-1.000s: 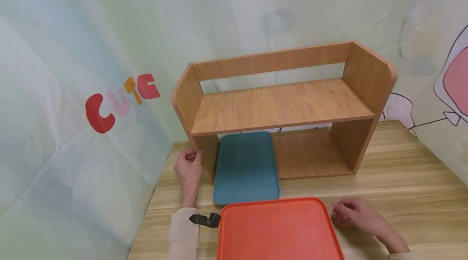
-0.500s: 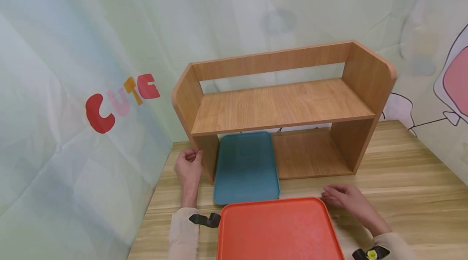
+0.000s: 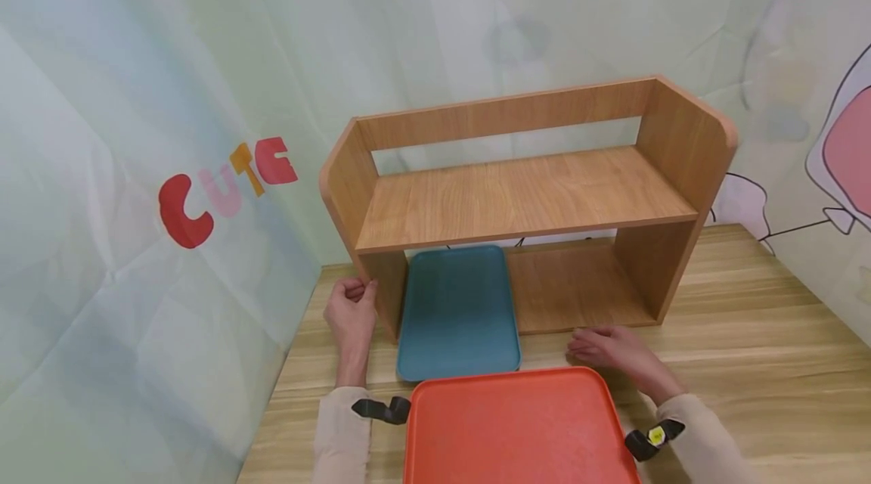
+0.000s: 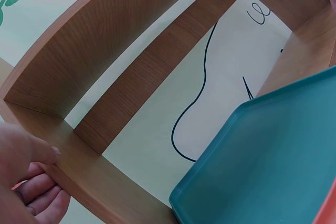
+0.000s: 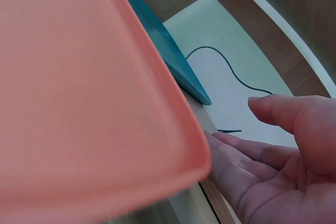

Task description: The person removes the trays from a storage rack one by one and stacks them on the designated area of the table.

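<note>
My left hand (image 3: pixel 351 314) pinches the front edge of the wooden shelf's (image 3: pixel 524 197) left side panel; in the left wrist view the thumb lies on one face and the curled fingers (image 4: pixel 44 195) on the other. A teal tray (image 3: pixel 459 314) sits in the lower left compartment, its near end sticking out in front. Nearer me lies a red tray (image 3: pixel 517 423), beside the teal tray's near edge. My right hand (image 3: pixel 615 352) hovers just beyond the red tray's far right corner, close to the shelf's bottom front edge. It holds nothing, thumb (image 5: pixel 278 111) apart from the fingers in the right wrist view.
The shelf stands on a wood-grain table (image 3: pixel 769 363). Printed fabric (image 3: pixel 170 333) hangs behind it and along the left and right. Black wrist straps with small cameras (image 3: pixel 643 442) sit on both sleeves.
My right hand has moved forward and left, from beside the red tray to in front of the shelf's lower board. The left hand, both trays and the shelf have stayed put.
</note>
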Demonstrator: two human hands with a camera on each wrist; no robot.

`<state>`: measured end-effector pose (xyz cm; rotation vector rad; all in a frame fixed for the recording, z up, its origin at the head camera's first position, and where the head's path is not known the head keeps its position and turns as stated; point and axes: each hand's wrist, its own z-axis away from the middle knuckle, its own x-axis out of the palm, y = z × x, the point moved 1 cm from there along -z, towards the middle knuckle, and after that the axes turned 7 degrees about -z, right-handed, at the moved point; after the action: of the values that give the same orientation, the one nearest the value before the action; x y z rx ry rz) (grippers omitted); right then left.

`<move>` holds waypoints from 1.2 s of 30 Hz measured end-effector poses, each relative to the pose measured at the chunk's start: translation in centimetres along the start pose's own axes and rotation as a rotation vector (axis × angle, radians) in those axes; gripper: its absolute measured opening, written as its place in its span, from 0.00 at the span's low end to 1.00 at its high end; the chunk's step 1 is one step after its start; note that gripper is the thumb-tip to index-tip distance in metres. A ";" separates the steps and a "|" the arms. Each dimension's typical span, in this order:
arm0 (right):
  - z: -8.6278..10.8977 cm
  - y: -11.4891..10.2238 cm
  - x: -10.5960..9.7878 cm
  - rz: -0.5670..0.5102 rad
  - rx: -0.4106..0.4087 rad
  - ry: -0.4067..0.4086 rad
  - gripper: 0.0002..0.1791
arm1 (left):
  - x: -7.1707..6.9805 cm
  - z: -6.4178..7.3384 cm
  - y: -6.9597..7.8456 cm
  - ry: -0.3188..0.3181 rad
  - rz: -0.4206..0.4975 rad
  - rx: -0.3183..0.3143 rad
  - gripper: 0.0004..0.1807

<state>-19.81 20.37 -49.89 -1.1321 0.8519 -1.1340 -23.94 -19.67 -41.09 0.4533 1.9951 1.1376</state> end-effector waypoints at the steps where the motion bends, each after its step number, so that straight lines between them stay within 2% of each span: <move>1: -0.3 0.0 0.2 0.002 0.003 -0.007 0.34 | 0.0 0.0 0.0 0.001 0.001 0.000 0.12; 9: -1.8 -0.4 2.0 -0.008 -0.039 -0.098 0.30 | -0.3 0.1 0.1 -0.006 0.006 -0.001 0.13; 19: -3.2 -0.8 4.2 0.027 -0.018 -0.180 0.28 | -0.3 0.1 0.2 -0.012 0.020 -0.009 0.12; 27: -4.3 -0.9 6.2 0.083 0.010 -0.159 0.21 | -0.3 0.1 0.1 -0.015 0.016 -0.017 0.13; 36: -4.8 -1.1 7.5 0.117 0.079 -0.101 0.21 | -0.3 0.2 0.2 -0.014 0.024 -0.010 0.13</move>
<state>-22.81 11.89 -49.77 -1.0520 0.7777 -0.9977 -23.56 -19.66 -40.85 0.4803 1.9760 1.1554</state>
